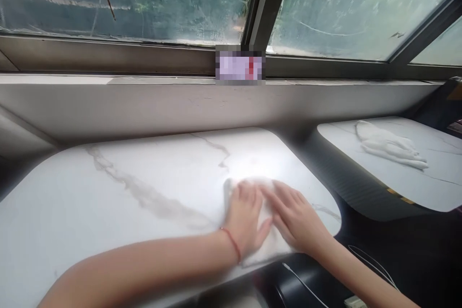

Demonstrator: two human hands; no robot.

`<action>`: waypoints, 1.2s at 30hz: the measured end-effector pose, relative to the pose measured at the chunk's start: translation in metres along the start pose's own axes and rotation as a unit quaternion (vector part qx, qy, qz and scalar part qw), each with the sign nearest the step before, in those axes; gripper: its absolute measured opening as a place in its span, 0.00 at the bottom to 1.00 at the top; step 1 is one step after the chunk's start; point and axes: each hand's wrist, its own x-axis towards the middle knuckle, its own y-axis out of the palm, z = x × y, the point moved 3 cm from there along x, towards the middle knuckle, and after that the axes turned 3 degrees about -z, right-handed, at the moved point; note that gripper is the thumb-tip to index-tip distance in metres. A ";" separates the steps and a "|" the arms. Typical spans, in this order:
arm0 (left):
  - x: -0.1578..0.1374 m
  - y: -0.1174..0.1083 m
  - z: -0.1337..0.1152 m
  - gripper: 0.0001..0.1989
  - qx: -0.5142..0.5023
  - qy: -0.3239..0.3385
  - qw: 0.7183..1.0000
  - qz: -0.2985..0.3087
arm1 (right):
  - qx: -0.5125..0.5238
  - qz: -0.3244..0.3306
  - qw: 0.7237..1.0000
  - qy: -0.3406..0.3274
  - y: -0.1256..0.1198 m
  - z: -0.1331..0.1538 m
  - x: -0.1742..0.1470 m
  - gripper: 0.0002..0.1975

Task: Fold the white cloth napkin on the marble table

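Note:
My left hand (249, 216), with a thin red cord at the wrist, lies flat on a folded white cloth (276, 243) near the front right of the white marble-patterned table (173, 168). Its thumb points right, toward my other hand. My right hand (296, 216) rests on the same cloth with its fingers stretched out. The fingertips of both hands come close together at the cloth's far side and are somewhat blurred. Much of the cloth is hidden under the hands, and its far edge fades into the bright tabletop.
A second marbled table (440, 154) stands at the right, bearing a crumpled white cloth (391, 144). A dark gap separates the tables. Windows (162, 5) and a sill (144, 79) run behind, with a pixelated card (240, 65) there. A white cable (303, 284) hangs below the front edge.

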 end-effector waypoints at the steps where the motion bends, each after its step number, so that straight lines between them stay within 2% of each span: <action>1: 0.005 0.002 -0.005 0.34 -0.001 0.004 1.000 -0.001 | -0.007 0.000 1.000 0.008 -0.002 -0.004 -0.003 0.30; 4: 0.036 0.013 -0.015 0.34 -0.003 0.013 1.000 0.012 | -0.018 0.017 0.999 0.048 0.000 -0.028 0.000 0.28; 8: 0.089 0.031 -0.013 0.33 -0.001 0.013 0.999 0.040 | -0.017 0.017 0.994 0.107 0.017 -0.078 0.019 0.22; 15: 0.173 0.064 0.024 0.32 -0.005 -0.047 0.998 0.048 | -0.019 0.020 0.993 0.112 0.070 -0.162 0.077 0.20; 20: 0.218 0.081 0.050 0.33 0.017 -0.108 0.992 0.062 | -0.042 0.032 0.987 0.149 0.100 -0.197 0.125 0.21; 24: 0.235 0.088 0.060 0.31 0.019 -0.139 0.989 0.050 | -0.037 0.039 0.984 0.171 0.109 -0.209 0.144 0.22; 28: 0.241 0.090 0.063 0.31 0.019 -0.148 0.988 0.047 | -0.035 0.041 0.981 0.187 0.108 -0.211 0.149 0.22; 33: 0.234 0.084 0.060 0.31 0.031 -0.131 0.989 0.063 | -0.040 0.026 0.975 0.216 0.097 -0.197 0.142 0.22; 36: 0.218 0.077 0.053 0.33 0.032 -0.097 0.992 0.069 | -0.048 0.026 0.974 0.219 0.084 -0.180 0.124 0.22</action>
